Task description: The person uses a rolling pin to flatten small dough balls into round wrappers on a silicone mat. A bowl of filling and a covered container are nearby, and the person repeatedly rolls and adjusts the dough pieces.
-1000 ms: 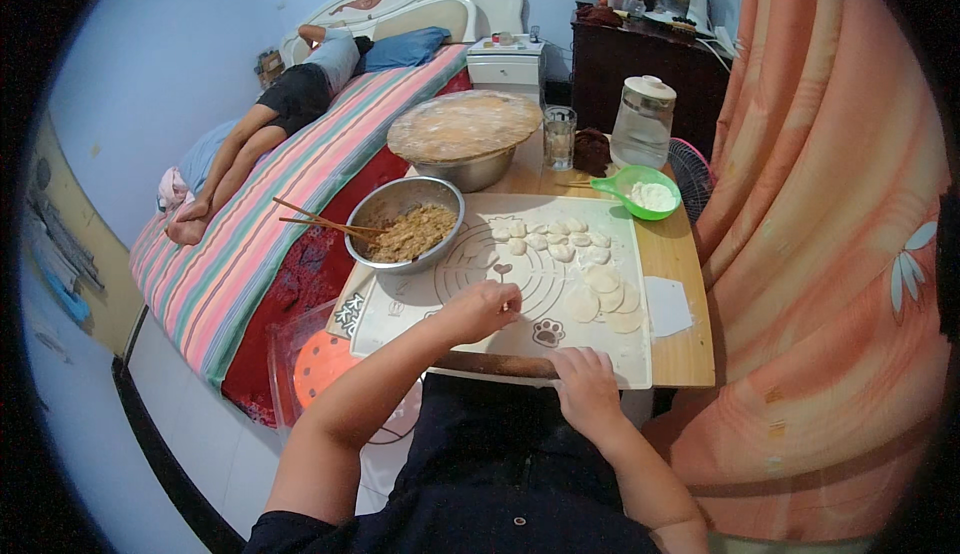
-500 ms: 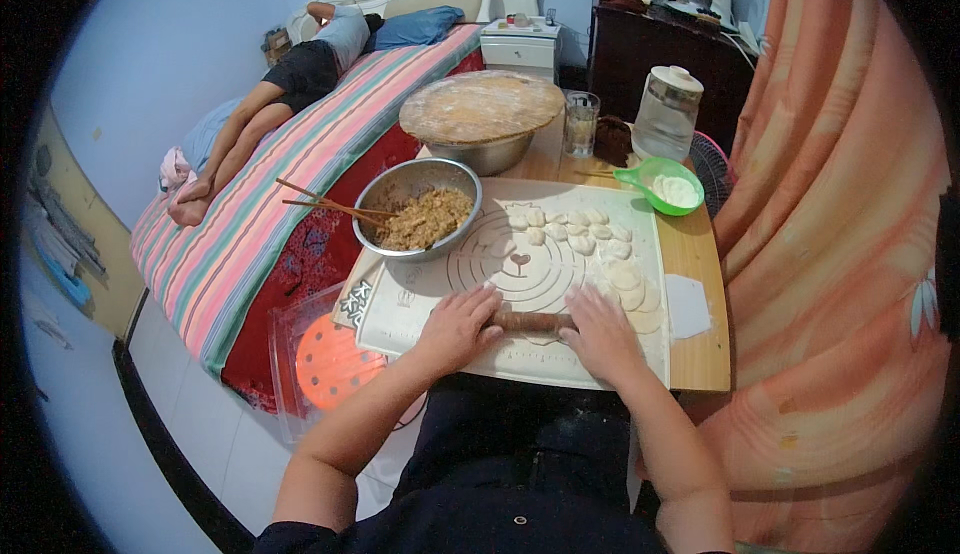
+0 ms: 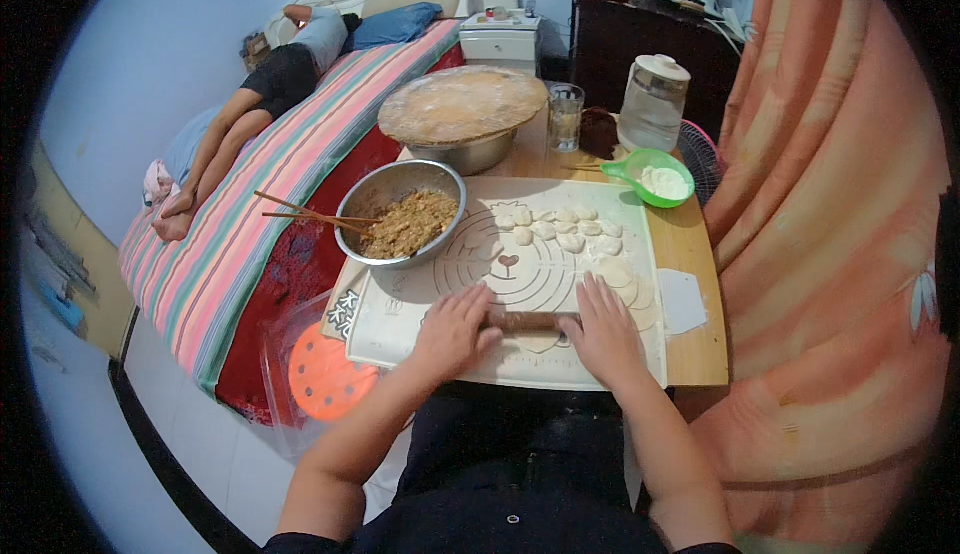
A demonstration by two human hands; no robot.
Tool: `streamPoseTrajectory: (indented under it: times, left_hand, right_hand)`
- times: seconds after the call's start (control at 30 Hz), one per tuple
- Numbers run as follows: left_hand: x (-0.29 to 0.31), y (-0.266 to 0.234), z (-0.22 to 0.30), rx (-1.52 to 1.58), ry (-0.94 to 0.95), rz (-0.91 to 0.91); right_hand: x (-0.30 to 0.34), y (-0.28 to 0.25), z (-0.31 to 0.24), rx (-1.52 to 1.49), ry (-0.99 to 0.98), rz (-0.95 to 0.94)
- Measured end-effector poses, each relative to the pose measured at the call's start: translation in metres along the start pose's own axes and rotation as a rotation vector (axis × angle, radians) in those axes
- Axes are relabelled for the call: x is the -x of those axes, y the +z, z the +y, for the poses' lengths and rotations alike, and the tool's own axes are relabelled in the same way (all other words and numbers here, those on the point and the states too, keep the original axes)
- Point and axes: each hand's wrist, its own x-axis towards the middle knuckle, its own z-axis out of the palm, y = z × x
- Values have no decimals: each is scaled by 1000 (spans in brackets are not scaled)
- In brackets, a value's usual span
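“Two hands, left point(image 3: 457, 332) and right point(image 3: 609, 336): state of grip?”

“Both open, palms down, fingers outstretched and not wrapped round; one at each end of a brown rolling pin point(image 3: 530, 323).”

“Pin: place and axis?”

“Near side of the pale mat point(image 3: 392, 330); long axis left to right, bridging the hands.”

“Beneath it?”

“One thin dough piece point(image 3: 541, 342), showing along the pin's near side, slightly closer to the right hand.”

“Remaining items?”

“Dough rounds point(image 3: 638, 296), overlapping, just beside the right fingers; dough lumps point(image 3: 571, 243), farther off; metal bowl point(image 3: 372, 194), far left, with chopsticks point(image 3: 315, 217).”
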Motion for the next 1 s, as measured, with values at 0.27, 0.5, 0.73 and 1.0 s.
streamPoseTrajectory:
  times: [0.27, 0.5, 0.73, 1.0]
  left_hand:
    - [63, -21, 31, -31, 44, -59]
    - [-17, 2, -14, 101, -136, -45]
    - [38, -18, 7, 10, 78, -111]
    - [-41, 4, -13, 53, -208, -61]
  right_hand:
    - [77, -15, -12, 15, -81, -244]
    - [-30, -5, -4, -1, 100, -96]
    - [55, -8, -5, -54, -53, -134]
    - [-33, 11, 15, 18, 79, -12]
